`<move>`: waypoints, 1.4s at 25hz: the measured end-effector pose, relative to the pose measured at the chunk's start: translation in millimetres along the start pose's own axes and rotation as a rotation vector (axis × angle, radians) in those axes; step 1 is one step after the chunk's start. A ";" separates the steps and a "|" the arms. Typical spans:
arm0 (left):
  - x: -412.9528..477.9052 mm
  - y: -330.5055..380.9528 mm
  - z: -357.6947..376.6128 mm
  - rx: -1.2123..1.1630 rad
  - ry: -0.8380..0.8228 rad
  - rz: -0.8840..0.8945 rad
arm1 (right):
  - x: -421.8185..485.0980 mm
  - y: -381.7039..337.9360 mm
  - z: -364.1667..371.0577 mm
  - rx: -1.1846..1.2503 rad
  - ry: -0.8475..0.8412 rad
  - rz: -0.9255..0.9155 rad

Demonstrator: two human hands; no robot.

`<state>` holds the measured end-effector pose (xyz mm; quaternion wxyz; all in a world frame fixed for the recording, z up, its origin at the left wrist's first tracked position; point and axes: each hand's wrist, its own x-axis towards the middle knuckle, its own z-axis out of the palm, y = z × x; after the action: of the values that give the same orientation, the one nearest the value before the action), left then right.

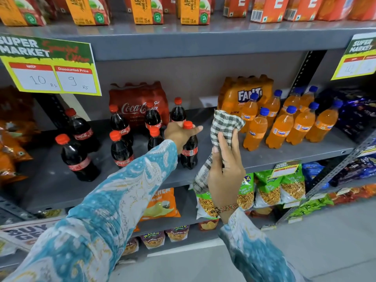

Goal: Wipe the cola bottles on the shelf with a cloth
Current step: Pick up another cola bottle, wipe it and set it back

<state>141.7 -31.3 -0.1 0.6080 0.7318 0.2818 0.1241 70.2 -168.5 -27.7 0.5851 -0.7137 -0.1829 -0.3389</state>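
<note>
Several small cola bottles with red caps stand on the grey middle shelf (223,159). My left hand (179,132) grips the neck of the front right cola bottle (189,153), which stands upright on the shelf. My right hand (224,171) holds a grey and white checked cloth (224,127) bunched up, just right of that bottle and not touching it. Other cola bottles (78,157) stand to the left, and a shrink-wrapped cola pack (132,106) sits behind them.
Orange soda bottles (278,129) and an orange soda pack (244,94) fill the shelf's right half. Juice cartons (146,11) line the shelf above, snack bags (268,190) the shelves below. A price sign (50,66) hangs at the upper left. Grey floor lies at the lower right.
</note>
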 end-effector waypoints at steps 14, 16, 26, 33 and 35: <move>-16.9 14.9 -4.1 0.174 -0.058 0.059 | -2.9 -18.1 11.7 0.023 -0.035 -0.035; -25.2 14.8 -12.6 0.197 -0.140 0.224 | -1.9 -19.2 11.5 0.017 -0.012 -0.031; -23.2 -27.7 -71.6 0.125 0.097 0.577 | -19.1 -37.8 17.7 0.032 -0.080 -0.155; 5.3 -30.9 -70.5 0.013 -0.050 0.433 | -34.8 -35.4 16.4 -0.051 -0.115 -0.158; 1.6 -28.8 -72.7 -0.062 -0.074 0.416 | -39.1 -33.7 18.2 -0.061 -0.119 -0.165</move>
<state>97.3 32.2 -11.3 0.6014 0.7591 0.0982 0.2289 25.4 -137.4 -32.6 0.5210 -0.7327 -0.2651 -0.3484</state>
